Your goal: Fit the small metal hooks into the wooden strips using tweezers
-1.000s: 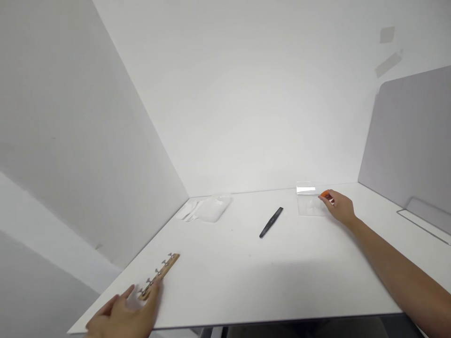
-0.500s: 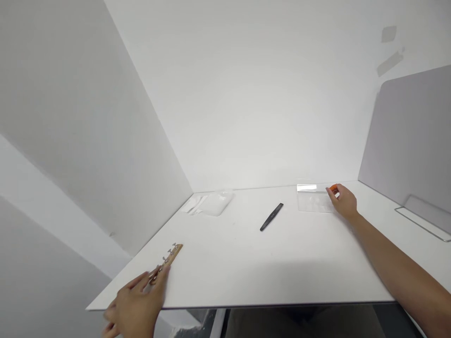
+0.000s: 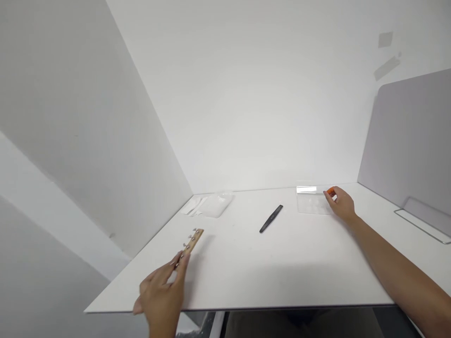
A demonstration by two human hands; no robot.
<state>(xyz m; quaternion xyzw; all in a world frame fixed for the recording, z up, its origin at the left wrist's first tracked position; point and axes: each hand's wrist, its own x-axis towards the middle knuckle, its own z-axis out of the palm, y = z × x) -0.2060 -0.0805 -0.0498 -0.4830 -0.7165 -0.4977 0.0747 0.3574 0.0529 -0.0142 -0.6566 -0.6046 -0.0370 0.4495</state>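
Note:
My left hand [image 3: 164, 286] is closed round the near end of a narrow wooden guitar headstock [image 3: 194, 239] with several metal tuning pegs along its side. The headstock is raised above the white table, its far end pointing away to the right, and a shadow falls beside it. Fingers cover its near end. At the far right, my right hand [image 3: 341, 203] pinches a small orange piece [image 3: 330, 190], mostly hidden by the fingers. The hand is at the right side of a clear plastic case [image 3: 310, 204], whose details are hard to see.
A black nail file [image 3: 271, 218] lies mid-table. At the back left is a clear plastic bag [image 3: 215, 205]. On the right, a grey panel [image 3: 412, 145] stands upright with a metal wire frame [image 3: 421, 226] at its foot. The table's front edge [image 3: 282, 307] is near me.
My left hand has moved right and away from me, lifting the headstock off the table. My right hand stays almost in place with the orange piece.

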